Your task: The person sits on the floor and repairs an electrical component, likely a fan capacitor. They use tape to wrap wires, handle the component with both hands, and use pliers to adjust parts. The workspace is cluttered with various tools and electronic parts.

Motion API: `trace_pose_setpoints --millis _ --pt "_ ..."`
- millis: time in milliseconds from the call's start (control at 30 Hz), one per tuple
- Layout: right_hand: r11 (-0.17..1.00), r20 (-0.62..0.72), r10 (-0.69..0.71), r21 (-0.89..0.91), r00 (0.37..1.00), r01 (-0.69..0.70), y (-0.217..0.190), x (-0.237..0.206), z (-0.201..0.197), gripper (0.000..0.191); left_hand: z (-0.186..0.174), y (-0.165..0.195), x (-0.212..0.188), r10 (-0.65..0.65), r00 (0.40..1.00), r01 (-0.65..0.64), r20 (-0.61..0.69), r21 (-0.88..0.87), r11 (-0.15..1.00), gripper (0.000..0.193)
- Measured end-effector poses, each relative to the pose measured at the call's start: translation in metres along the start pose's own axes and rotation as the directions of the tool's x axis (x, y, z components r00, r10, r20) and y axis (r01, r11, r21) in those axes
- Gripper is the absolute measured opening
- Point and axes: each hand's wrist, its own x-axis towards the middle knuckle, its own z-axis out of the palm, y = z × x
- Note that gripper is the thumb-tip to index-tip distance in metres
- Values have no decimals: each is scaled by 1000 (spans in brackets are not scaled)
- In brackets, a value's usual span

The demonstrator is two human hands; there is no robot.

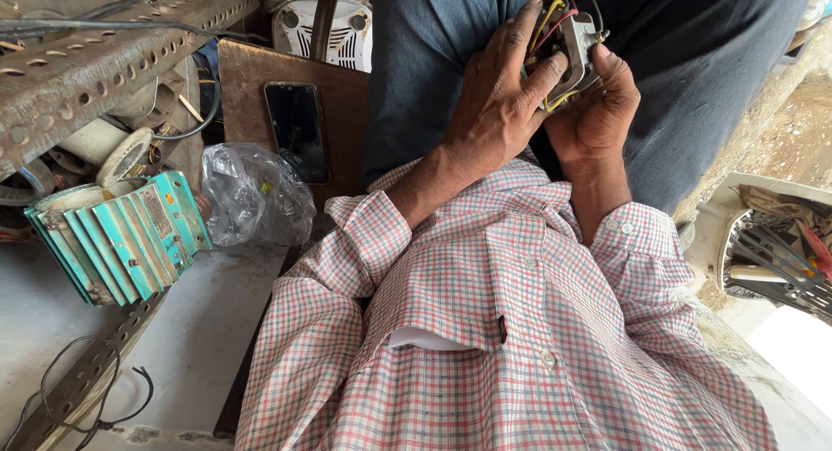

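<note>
1. The person's checked red-and-white shirt [503, 330] fills the lower middle of the view and hides the lap below; dark blue trousers [693, 61] cover the raised legs at the top, right behind the hands.
2. A rusty perforated angle bar [104, 65] slants across the upper left, over a heap of scrap; a second slotted strip [78, 382] lies on the pale counter [199, 330] at lower left, beside a loop of black wire [95, 373].
3. A brown board [251, 78] stands between the scrap and the legs; a dark phone [297, 130] lies flat against it, long side running up and down.
4. A teal finned motor housing [121, 239] sits tilted on the counter, with a crumpled clear plastic bag [256, 195] just beside it.
5. At the right edge a white tray [719, 234] holds hand tools [780, 260].
6. The small wired electrical unit [563, 39] sits at top centre against the trousers; its long axis runs roughly up and down, tilted slightly right, with yellow, red and black wires facing the camera.
7. The left hand [494, 113] lies over it from the left, grip closed on the unit; the right hand [598, 113] cups it from below, grip also closed on the unit; the fingers hide much of its body.
</note>
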Motion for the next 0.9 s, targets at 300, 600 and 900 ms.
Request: trace_pose_setpoints --millis 300,600,900 --pt "998 -47 -41 -47 998 39 5 1 -5 47 3 0 2 -32 999 32 16 8 999 55" --pt "996 -8 -64 -69 998 63 5 -1 -4 46 2 4 2 -20 1000 20 -21 6 1000 50" --pt "1000 -1 0 -29 1000 0 -1 -4 5 43 -67 -4 20 -84 996 75 -6 -370 926 43"
